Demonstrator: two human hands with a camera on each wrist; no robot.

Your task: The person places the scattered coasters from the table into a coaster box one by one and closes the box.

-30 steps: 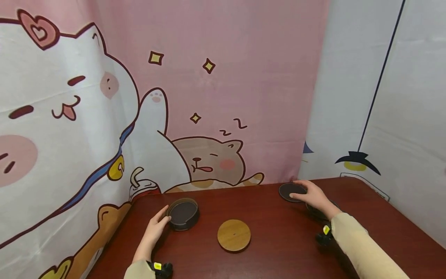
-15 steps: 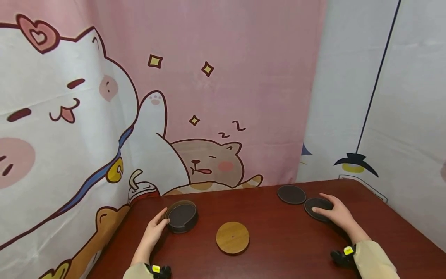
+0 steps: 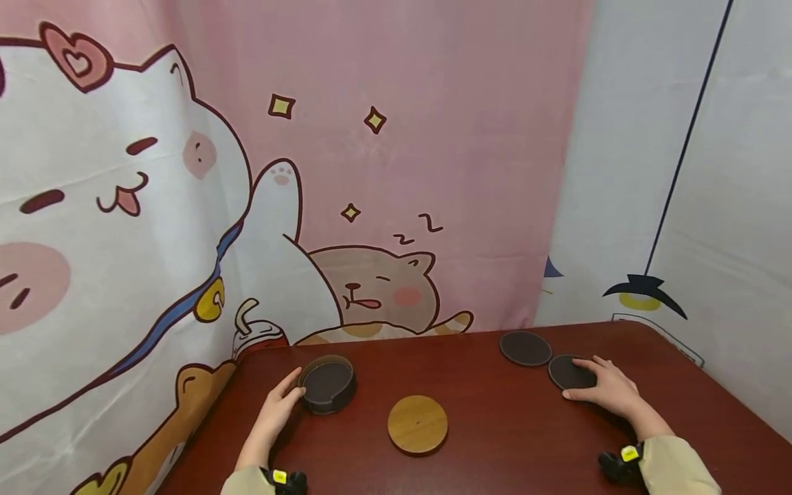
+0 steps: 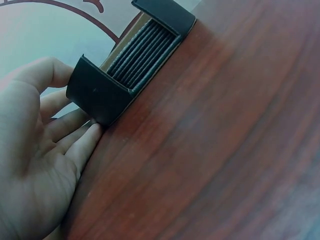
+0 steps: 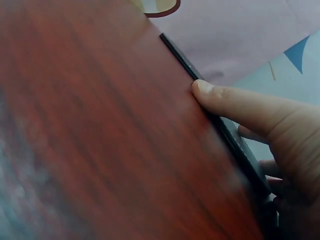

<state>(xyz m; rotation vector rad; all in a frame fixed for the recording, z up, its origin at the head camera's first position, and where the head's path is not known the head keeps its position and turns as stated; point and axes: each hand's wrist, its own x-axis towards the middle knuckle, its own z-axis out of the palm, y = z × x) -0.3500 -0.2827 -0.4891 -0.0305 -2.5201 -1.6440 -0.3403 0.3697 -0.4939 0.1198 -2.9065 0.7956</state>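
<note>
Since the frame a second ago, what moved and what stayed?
The right hand left the far dark coaster and came back toward the person onto the nearer dark coaster, fingers resting on it, thumb at its edge. The left hand stays against the coaster holder; the wooden coaster has not moved.

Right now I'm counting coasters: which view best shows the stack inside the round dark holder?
The left wrist view: the round dark holder shows stacked edges through its side gap. The head view shows only the top; the right wrist view misses it.
</note>
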